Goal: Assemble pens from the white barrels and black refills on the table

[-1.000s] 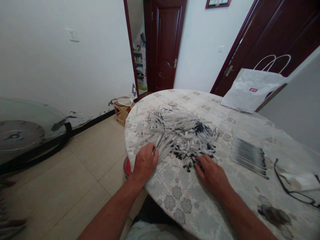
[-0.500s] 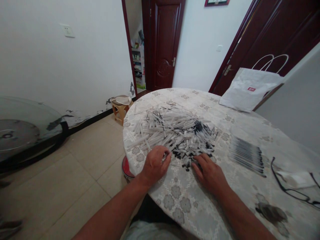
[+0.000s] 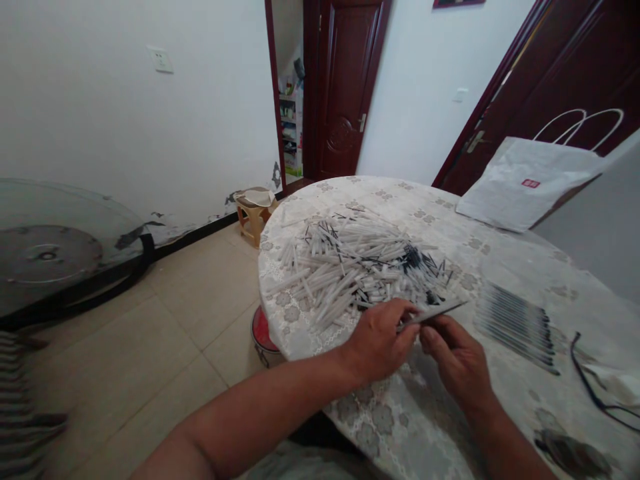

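Note:
My left hand (image 3: 383, 339) pinches a thin whitish tube (image 3: 440, 310) with a dark, narrow end, just over the near edge of a heaped pile. Close beside it, my right hand (image 3: 457, 357) has thumb and forefinger closed on the same tube; its exact grip is partly hidden. The tube slants up to the right. The pile (image 3: 330, 293) mixes many white translucent tubes with thin black rods and small black pieces. To the right of my hands lies a neat row of clear tubes with black ends (image 3: 520, 327).
A patterned cloth covers the round table (image 3: 380, 193). Eyeglasses (image 3: 595, 400) and a dark object (image 3: 575, 453) lie at the right. A white paper bag (image 3: 530, 183) stands at the back right. On the floor are a small stool (image 3: 253, 220) and a red-topped container (image 3: 263, 330).
Both hands have moved from the pile's near edge to the right and closer together, and they now hold a thin tube. The view has shifted slightly left.

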A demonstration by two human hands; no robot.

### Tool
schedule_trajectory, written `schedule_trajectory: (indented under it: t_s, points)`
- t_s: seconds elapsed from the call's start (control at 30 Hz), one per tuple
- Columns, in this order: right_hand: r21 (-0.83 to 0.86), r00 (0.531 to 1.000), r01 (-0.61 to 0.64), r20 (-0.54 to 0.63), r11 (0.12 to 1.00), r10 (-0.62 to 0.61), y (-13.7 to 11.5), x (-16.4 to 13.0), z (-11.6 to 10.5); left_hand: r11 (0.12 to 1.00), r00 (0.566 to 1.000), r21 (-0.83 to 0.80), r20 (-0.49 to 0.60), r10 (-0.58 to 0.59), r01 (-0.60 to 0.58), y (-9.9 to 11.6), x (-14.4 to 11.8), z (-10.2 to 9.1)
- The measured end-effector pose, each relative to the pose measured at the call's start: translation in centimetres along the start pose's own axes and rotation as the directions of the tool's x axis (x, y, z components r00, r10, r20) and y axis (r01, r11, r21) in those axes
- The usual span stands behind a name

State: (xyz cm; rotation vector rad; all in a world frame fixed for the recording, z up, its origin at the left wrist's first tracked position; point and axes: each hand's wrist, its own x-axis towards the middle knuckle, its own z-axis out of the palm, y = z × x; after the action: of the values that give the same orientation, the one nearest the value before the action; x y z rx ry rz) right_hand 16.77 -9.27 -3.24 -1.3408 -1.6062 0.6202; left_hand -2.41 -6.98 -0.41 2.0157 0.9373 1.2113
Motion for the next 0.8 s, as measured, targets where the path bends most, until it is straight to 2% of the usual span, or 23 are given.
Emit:
schedule_trajectory:
  t_s: [0.13,0.23,0.3,0.37,0.47,0.57,0.67,0.8]
  points:
    - [0.21,0.973,-0.199,-0.078,0.957,0.22,1.0,0.5,-0.5,0.981,0.986,-0.102,0.058,-0.159,0.164,0.3,2.1,2.4]
    - [0.326,0.953,-0.263,-0.058,0.908,0.297,1.4,0.9,-0.5,0.938,0.961,-0.214,0.121,-0.25,0.271,-0.4,2.7,3.4]
    - [0.406,0.946,-0.255,-0.082,0.878,0.312,1.3,1.2,-0.5,0.844,0.919,-0.371,0.223,-0.325,0.388,-1.0,2.9,3.7]
    - [0.438,0.942,-0.223,-0.133,0.871,0.308,0.9,1.4,-0.6,0.661,0.864,-0.558,0.31,-0.396,0.502,-1.5,3.2,3.8]
    - [0.351,0.952,-0.185,-0.168,0.918,0.256,0.4,1.6,-1.0,0.463,0.836,-0.718,0.316,-0.449,0.52,-2.2,3.7,3.2]
    - [0.2,0.969,-0.16,-0.154,0.967,0.192,0.3,1.4,-1.5,0.34,0.831,-0.81,0.291,-0.474,0.477,-2.8,4.4,2.2]
    - [-0.014,0.99,-0.098,-0.104,0.995,0.096,0.6,1.3,-2.0,0.266,0.835,-0.865,0.262,-0.483,0.426,-3.2,4.8,1.6]
    - [-0.182,0.996,0.001,-0.089,0.983,-0.018,0.8,1.4,-2.3,0.243,0.838,-0.886,0.237,-0.492,0.394,-3.4,5.0,1.2]
